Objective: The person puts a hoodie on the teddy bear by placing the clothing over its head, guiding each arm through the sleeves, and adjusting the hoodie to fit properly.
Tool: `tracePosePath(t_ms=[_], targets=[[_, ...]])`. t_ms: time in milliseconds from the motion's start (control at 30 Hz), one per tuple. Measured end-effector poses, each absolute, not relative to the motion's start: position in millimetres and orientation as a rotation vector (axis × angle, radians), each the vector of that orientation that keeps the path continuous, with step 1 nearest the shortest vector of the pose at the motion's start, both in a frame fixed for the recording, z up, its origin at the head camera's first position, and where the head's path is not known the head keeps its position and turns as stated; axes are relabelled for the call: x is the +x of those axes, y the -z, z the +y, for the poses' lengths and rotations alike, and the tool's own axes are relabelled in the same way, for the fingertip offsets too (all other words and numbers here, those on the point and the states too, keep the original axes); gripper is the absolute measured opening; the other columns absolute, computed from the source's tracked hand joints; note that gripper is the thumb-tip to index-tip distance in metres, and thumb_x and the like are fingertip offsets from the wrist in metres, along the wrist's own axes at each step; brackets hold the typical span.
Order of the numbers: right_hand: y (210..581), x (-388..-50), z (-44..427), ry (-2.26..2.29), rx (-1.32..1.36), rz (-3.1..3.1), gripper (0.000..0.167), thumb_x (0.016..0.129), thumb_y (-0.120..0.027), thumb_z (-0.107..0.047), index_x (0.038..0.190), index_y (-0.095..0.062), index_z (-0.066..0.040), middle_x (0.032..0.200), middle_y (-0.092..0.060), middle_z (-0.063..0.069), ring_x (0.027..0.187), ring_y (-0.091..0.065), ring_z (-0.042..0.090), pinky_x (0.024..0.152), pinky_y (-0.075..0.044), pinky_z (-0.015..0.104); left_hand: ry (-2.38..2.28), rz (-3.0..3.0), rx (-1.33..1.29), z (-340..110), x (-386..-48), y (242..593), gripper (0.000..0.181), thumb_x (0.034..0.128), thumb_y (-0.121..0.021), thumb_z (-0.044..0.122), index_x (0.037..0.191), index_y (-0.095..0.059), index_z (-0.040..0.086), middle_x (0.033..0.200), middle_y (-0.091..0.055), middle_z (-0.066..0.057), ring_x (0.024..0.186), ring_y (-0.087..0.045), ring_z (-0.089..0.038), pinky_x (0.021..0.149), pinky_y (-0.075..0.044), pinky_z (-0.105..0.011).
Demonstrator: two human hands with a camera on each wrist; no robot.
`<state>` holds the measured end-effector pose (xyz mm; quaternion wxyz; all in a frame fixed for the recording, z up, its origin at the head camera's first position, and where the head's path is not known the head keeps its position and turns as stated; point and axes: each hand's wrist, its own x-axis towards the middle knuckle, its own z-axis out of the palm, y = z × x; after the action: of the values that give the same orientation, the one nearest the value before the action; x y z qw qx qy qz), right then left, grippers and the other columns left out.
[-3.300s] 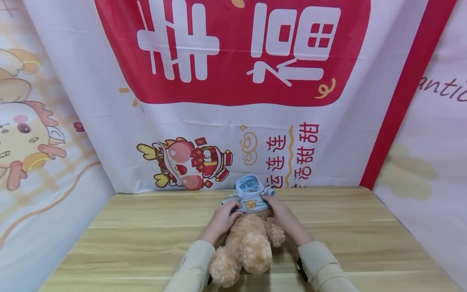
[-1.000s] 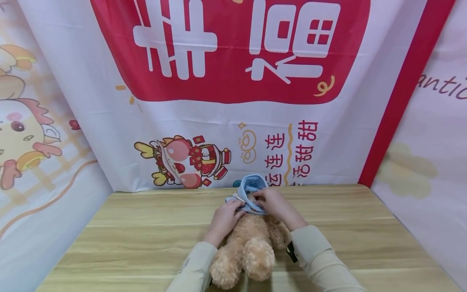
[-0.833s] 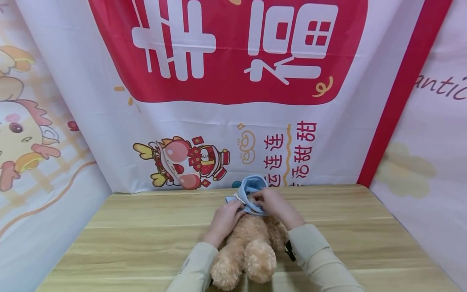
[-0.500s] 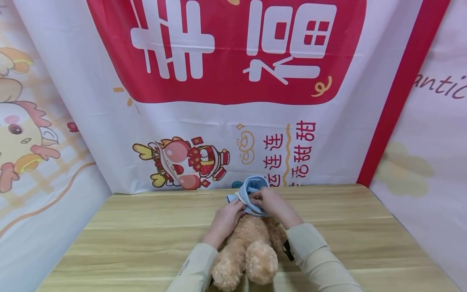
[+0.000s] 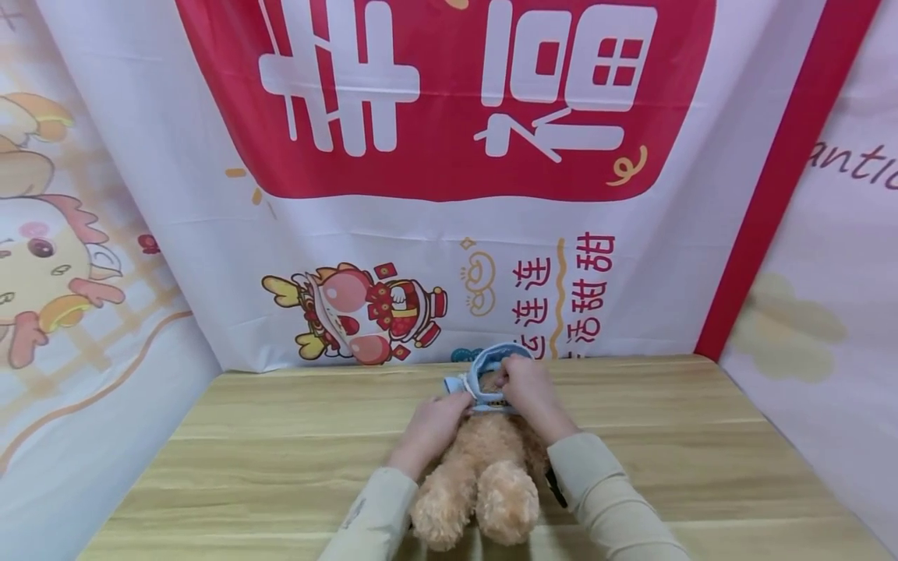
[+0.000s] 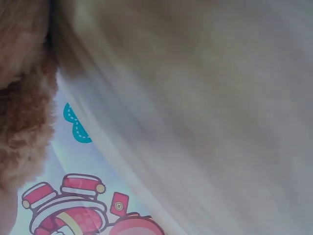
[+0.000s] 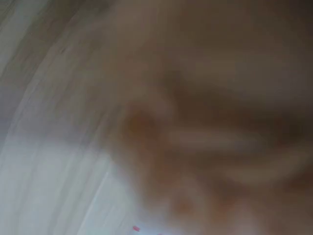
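A light-brown plush bear [image 5: 484, 456] lies on the table, legs toward me. At its far end is a small blue hoodie [image 5: 482, 386], bunched up, with brown fur showing inside its opening. My left hand [image 5: 436, 425] pinches the hoodie's lower left edge beside the bear. Curled fingers of my right hand [image 5: 531, 393] grip the hoodie's right side at the opening. The bear's head is hidden. In the left wrist view, bear fur [image 6: 24, 112] fills the left edge beside a blurred pale sleeve [image 6: 195, 122]. The right wrist view is mostly a brown blur.
The wood-grain table [image 5: 281, 467] ends at a white and red printed cloth [image 5: 449, 218] just behind the hoodie. Printed cloths also hang at the left [image 5: 84, 351] and right [image 5: 807, 351]. A dark strap [image 5: 556, 487] sits at my right sleeve.
The hoodie was spread out with its bear print showing; now it is bunched and its opening gapes. My right hand moved from its side to the opening, and lately lifted slightly away from me.
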<state>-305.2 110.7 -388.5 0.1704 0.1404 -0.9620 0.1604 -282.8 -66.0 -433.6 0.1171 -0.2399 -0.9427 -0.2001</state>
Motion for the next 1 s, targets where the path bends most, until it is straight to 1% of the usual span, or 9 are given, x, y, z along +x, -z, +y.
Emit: tracePosePath(t_ms=[67,267,400,500,600,700,833,933,1000], targets=[[389.5,-304.9,113.1,-0.427,0.370,-2.703,0.010,0.078,-0.070,-0.008,0.070,-0.064,-0.011,0.073,-0.062,0.002,0.066,-0.059,0.020,0.063,-0.050,0.036,0.541,-2.765,-0.713,-67.8,-281.5,435.7,0.017,0.0984,-0.050,0.026,0.081,-0.052,0.024,0.072,-0.058,0.008,0.064,-0.053,-0.012,0.060,-0.042,-0.027],[391.8,-303.4,119.1,-0.432,0.352,-2.660,0.015,0.080,-0.072,-0.012,0.069,-0.062,-0.010,0.071,-0.061,0.003,0.063,-0.058,0.020,0.060,-0.050,0.035,0.488,-2.711,-0.780,-69.9,-278.2,438.2,0.016,0.0992,-0.049,0.028,0.086,-0.056,0.023,0.079,-0.067,0.005,0.075,-0.066,-0.017,0.071,-0.051,-0.037],[391.7,-302.6,122.0,-0.495,0.413,-2.655,0.015,0.081,-0.073,-0.013,0.070,-0.063,-0.012,0.072,-0.061,0.003,0.065,-0.058,0.018,0.061,-0.049,0.034,0.669,-2.789,-0.749,-68.7,-277.5,437.7,0.022,0.1007,-0.043,0.037,0.090,-0.056,0.023,0.080,-0.065,0.001,0.079,-0.066,-0.021,0.066,-0.049,-0.035],[389.2,-300.5,124.1,-0.617,0.473,-2.634,0.011,0.082,-0.073,-0.013,0.076,-0.064,-0.012,0.079,-0.061,0.003,0.071,-0.058,0.018,0.065,-0.049,0.033,0.772,-2.819,-0.695,-68.0,-276.0,437.2,0.030,0.0979,-0.043,0.049,0.099,-0.057,0.022,0.085,-0.065,0.000,0.081,-0.065,-0.020,0.066,-0.048,-0.034],[385.8,-295.2,129.1,-0.749,0.508,-2.589,0.013,0.082,-0.073,-0.013,0.082,-0.061,-0.009,0.084,-0.057,0.005,0.074,-0.054,0.017,0.066,-0.046,0.032,0.815,-2.792,-0.624,-67.4,-274.0,437.1,0.041,0.0918,-0.052,0.055,0.108,-0.055,0.018,0.095,-0.064,-0.001,0.084,-0.063,-0.018,0.070,-0.049,-0.034],[386.4,-288.2,140.6,-0.824,0.491,-2.588,0.019,0.087,-0.069,-0.017,0.078,-0.054,-0.010,0.074,-0.051,0.003,0.065,-0.046,0.014,0.059,-0.040,0.027,0.828,-2.743,-0.580,-66.2,-272.6,435.6,0.053,0.0862,-0.063,0.052,0.120,-0.050,0.013,0.107,-0.058,-0.006,0.092,-0.061,-0.020,0.076,-0.052,-0.037],[396.9,-283.6,161.7,-0.836,0.440,-2.727,0.036,0.094,-0.057,-0.024,0.062,-0.045,-0.015,0.054,-0.038,-0.004,0.050,-0.033,0.010,0.050,-0.029,0.023,0.800,-2.654,-0.671,-64.3,-275.5,427.9,0.066,0.0828,-0.072,0.040,0.133,-0.044,0.009,0.130,-0.048,-0.016,0.112,-0.057,-0.032,0.093,-0.050,-0.046],[408.3,-285.8,170.8,-0.824,0.504,-2.804,0.029,0.092,-0.054,-0.017,0.063,-0.050,-0.014,0.059,-0.045,-0.003,0.055,-0.040,0.010,0.053,-0.035,0.024,0.755,-2.624,-0.797,-62.3,-280.0,420.1,0.064,0.0825,-0.074,0.030,0.136,-0.046,0.010,0.140,-0.044,-0.018,0.124,-0.051,-0.036,0.103,-0.044,-0.048],[415.1,-288.0,173.3,-0.850,0.603,-2.781,0.014,0.087,-0.055,-0.005,0.074,-0.057,-0.011,0.072,-0.054,0.001,0.067,-0.052,0.012,0.060,-0.044,0.026,0.719,-2.641,-0.861,-60.5,-281.0,415.3,0.060,0.0842,-0.072,0.025,0.137,-0.047,0.012,0.142,-0.045,-0.015,0.127,-0.049,-0.035,0.105,-0.043,-0.048]])
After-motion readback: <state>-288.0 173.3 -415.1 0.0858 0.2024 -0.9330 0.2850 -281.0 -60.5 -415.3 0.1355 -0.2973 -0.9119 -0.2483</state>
